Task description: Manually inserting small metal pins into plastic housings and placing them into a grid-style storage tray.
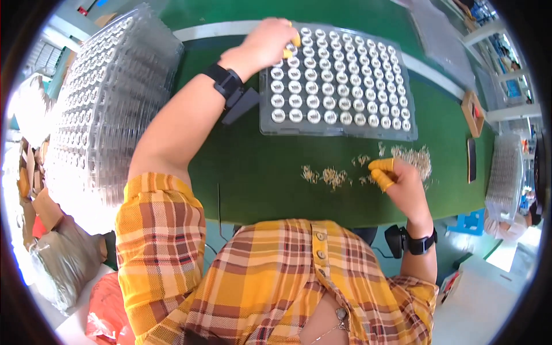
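A clear plastic tray (339, 133) lies on the green table, filled with rows of white round pieces (312, 88) that have dark marks on top. My left hand (269, 43) reaches to the tray's far left corner. Yellow covers sit on its finger and thumb, which curl together over the round pieces there; what they hold is too blurred to name. Beside small loose pieces (333, 177) on the tabletop, my right hand (407, 187) pinches with yellow-covered fingertips. Whatever lies between those tips is too small to tell. A larger heap of tiny metallic pieces (420, 160) spreads just beyond that hand.
Tall stacked clear trays (95, 121) of round pieces stand at my left. A small wooden box (473, 113) and a dark bar (471, 160) lie near the table's right edge. More stacked trays (503, 175) are farther right. A light rail (431, 72) runs behind the tray.
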Motion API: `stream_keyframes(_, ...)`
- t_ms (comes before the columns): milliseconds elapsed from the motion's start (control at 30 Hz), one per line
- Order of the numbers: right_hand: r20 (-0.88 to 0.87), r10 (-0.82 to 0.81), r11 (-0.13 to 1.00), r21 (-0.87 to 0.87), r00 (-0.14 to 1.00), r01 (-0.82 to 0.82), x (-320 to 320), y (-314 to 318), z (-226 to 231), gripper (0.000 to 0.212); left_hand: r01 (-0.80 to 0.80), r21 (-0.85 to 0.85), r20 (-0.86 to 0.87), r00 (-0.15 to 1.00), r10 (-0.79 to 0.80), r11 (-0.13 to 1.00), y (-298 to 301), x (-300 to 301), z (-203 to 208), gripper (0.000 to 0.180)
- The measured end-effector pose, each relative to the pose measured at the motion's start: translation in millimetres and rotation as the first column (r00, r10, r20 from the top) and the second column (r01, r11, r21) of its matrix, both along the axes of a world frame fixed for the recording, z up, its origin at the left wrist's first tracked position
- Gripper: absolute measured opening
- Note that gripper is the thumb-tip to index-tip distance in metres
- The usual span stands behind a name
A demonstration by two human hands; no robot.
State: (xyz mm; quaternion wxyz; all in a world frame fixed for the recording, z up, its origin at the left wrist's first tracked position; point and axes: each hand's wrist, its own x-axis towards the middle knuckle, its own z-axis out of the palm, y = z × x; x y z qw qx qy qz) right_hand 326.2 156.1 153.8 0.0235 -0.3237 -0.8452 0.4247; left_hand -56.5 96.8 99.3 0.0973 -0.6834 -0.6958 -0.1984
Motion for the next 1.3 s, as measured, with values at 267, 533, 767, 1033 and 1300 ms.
stream_keyframes(267, -0.173, 0.041, 0.944, 0.329, 0.984, 0.018, 20, -9, -32, 0.011, 0.091, -0.043, 0.471, 0.880, -0.061, 0.995, -54, 98, 25, 0.018)
stream_keyframes(533, -0.172, 0.209, 0.770, 0.636, 0.963, -0.054, 4, -16, -55, 0.012, 0.106, -0.021, 0.950, 0.312, -0.014, 0.994, -113, 181, -13, 0.028)
stream_keyframes(767, -0.191, 0.117, 0.807, 0.591, 0.975, 0.019, 5, -22, -60, 0.013, 0.071, -0.085, 0.907, 0.417, 0.048, 0.994, -116, 202, -20, 0.029)
stream_keyframes(1033, -0.337, -0.032, 0.839, 0.502, 0.941, 0.208, -5, -10, -65, 0.018, 0.042, 0.022, 0.669, 0.742, -0.046, 0.999, -108, 197, -13, 0.031)
stream_keyframes(1300, -0.280, 0.036, 0.811, 0.569, 0.959, 0.136, -3, -2, -60, 0.011, 0.192, 0.021, 0.664, 0.731, -0.157, 0.981, -100, 198, -6, 0.032)
